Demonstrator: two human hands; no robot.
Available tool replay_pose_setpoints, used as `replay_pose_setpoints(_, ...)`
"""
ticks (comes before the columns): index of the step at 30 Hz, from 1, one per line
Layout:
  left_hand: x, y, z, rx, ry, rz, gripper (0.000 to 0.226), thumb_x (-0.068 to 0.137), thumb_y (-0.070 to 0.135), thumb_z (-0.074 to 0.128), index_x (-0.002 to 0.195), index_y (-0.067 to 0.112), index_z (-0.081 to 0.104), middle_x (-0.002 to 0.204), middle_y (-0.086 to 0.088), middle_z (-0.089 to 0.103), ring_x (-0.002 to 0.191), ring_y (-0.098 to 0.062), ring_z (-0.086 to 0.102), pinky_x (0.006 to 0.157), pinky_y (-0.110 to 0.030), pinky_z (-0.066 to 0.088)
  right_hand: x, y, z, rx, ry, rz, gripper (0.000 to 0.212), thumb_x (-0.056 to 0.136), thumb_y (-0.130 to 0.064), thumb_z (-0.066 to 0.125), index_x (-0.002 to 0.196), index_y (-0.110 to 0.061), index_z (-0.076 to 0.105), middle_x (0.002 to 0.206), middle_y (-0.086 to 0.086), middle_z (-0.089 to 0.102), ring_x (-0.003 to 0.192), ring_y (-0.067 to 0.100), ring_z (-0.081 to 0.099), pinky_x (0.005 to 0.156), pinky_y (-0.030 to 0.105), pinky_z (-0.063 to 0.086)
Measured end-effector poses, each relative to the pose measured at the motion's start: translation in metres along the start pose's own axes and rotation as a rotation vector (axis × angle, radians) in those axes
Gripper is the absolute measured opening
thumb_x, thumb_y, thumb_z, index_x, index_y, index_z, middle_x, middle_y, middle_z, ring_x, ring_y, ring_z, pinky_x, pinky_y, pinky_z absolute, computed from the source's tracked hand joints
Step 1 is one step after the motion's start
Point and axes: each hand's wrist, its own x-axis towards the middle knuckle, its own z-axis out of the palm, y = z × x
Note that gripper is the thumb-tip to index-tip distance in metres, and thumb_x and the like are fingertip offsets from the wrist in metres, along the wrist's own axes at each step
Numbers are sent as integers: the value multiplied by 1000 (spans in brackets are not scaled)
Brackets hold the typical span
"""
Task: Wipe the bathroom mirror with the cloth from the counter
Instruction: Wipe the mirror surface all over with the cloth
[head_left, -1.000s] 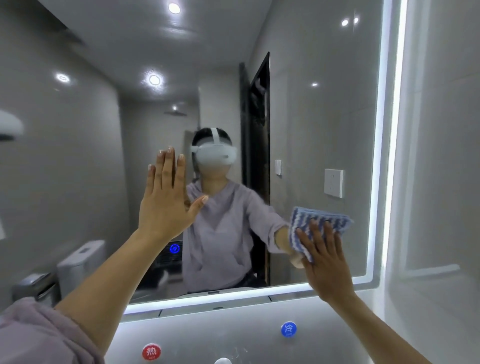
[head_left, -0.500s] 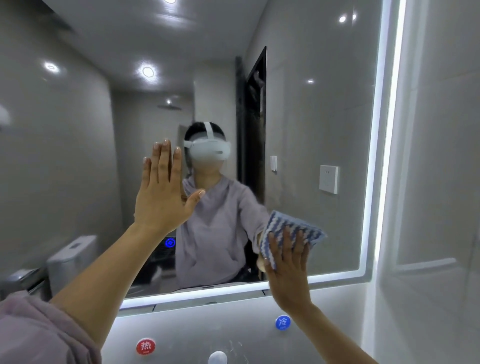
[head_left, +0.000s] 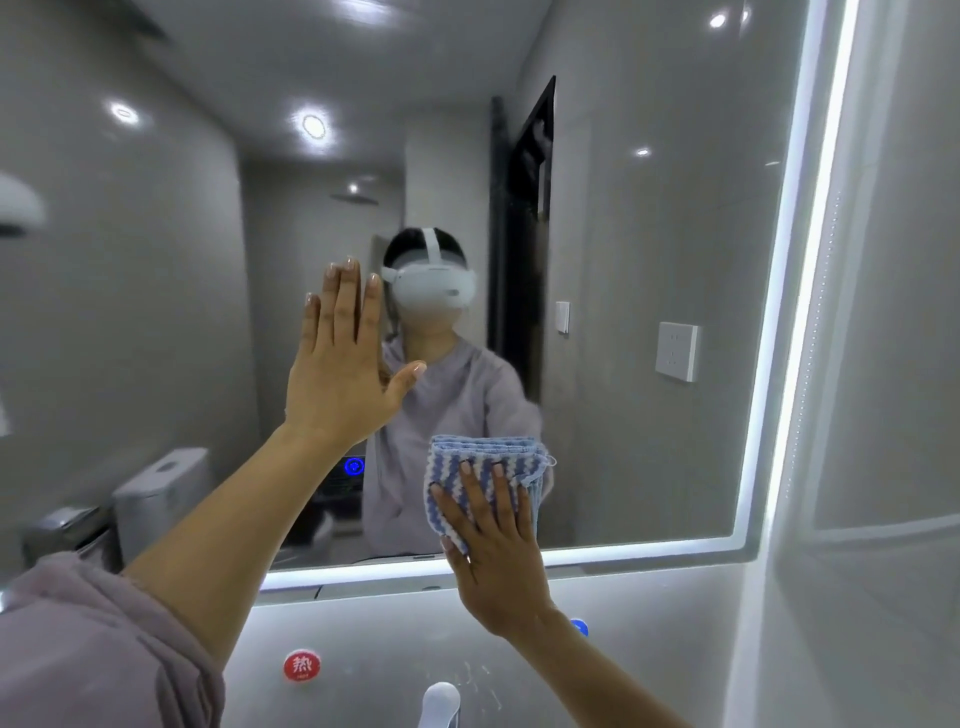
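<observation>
Bathroom mirror (head_left: 649, 260), low down: the right hand (head_left: 493, 545) presses the cloth (head_left: 483, 462) flat, its grip wide; the left hand (head_left: 337, 374) rests open on it. Overlapping, even strokes should avoid streaks.

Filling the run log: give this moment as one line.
right hand: flat, pressing cloth on mirror near lower edge | left hand: flat against mirror

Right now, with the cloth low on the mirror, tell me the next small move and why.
Probably slide the cloth leftward along the mirror. The right hand presses it flat just above the lit lower edge, leaving no room downward; the left hand lies flat on the mirror higher up, clear of that path.
</observation>
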Motion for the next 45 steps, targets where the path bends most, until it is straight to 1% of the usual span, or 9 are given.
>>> replay_pose_setpoints(5, 0, 0, -1, 8, -10, 6, 96, 85, 68, 24, 147, 8, -16, 157, -16, -17, 145, -29, -17, 119, -42, -8, -6, 21, 0, -51, -11, -77, 51, 102, -38, 27, 152, -30, 22, 162, -2, 7, 148, 26, 8, 121, 45, 4)
replay_pose_setpoints(13, 1, 1, -3, 7, -24, 16, 95, 85, 67, 27, 148, 7, -12, 157, -16, -16, 145, -28, -16, 118, -41, -8, -26, 78, -4, -80, 15, -109, 52, 99, -37, 36, 150, -35, 28, 159, -5, 20, 147, 26, 15, 118, 48, 14)
replay_pose_setpoints(17, 1, 2, -3, -12, -4, 21, 95, 86, 64, 32, 149, 7, -9, 157, -17, -14, 145, -27, -15, 117, -37, -14, -40, 118, -12, -118, 22, -96, 52, 98, -37, 37, 149, -33, 29, 160, -3, 17, 148, 28, 13, 120, 47, 10)
replay_pose_setpoints(20, 2, 2, -2, -8, 5, 18, 94, 89, 62, 38, 148, 7, -10, 157, -16, -14, 146, -27, -15, 118, -39, -10, -50, 146, -18, -126, 8, -42, 47, 102, -37, 28, 148, -28, 31, 161, -1, 10, 148, 30, 9, 120, 48, 7)
replay_pose_setpoints(25, 2, 4, -4, -20, 4, 14, 97, 84, 65, 33, 148, 4, -7, 157, -18, -11, 146, -29, -13, 119, -43, -7, -64, 189, -33, -104, 14, 140, 51, 103, -37, 22, 153, -26, 13, 162, 5, 2, 147, 36, 6, 119, 53, 7)
replay_pose_setpoints(29, 0, 6, -5, -32, 14, 20, 98, 81, 65, 30, 148, 1, -2, 157, -23, -4, 146, -34, -6, 118, -47, -2, -71, 217, -53, -28, -15, 342, 52, 103, -42, 13, 153, -33, 1, 160, 11, 13, 146, 36, 10, 119, 53, 7)
replay_pose_setpoints(32, 0, 5, -5, -29, 4, 19, 98, 81, 66, 29, 148, 1, -2, 157, -22, -5, 146, -33, -8, 118, -47, -2, -71, 219, -59, -19, -60, 369, 52, 103, -45, 8, 152, -33, -1, 156, 18, 21, 146, 36, 11, 118, 52, 7)
replay_pose_setpoints(39, 2, 3, -5, -7, -12, -2, 97, 82, 68, 27, 148, 5, -8, 158, -18, -11, 145, -28, -15, 117, -37, -14, -59, 200, -61, 56, -39, 454, 56, 101, -52, 8, 151, -28, 1, 155, 23, 15, 144, 45, 9, 114, 64, 15)
replay_pose_setpoints(45, 2, 3, -4, -10, 4, -9, 97, 82, 67, 26, 149, 3, -4, 158, -18, -8, 146, -29, -11, 117, -36, -13, -10, 171, -61, 11, 84, 437, 59, 101, -51, 12, 151, -27, -6, 160, 4, -12, 147, 35, -8, 118, 57, 1)
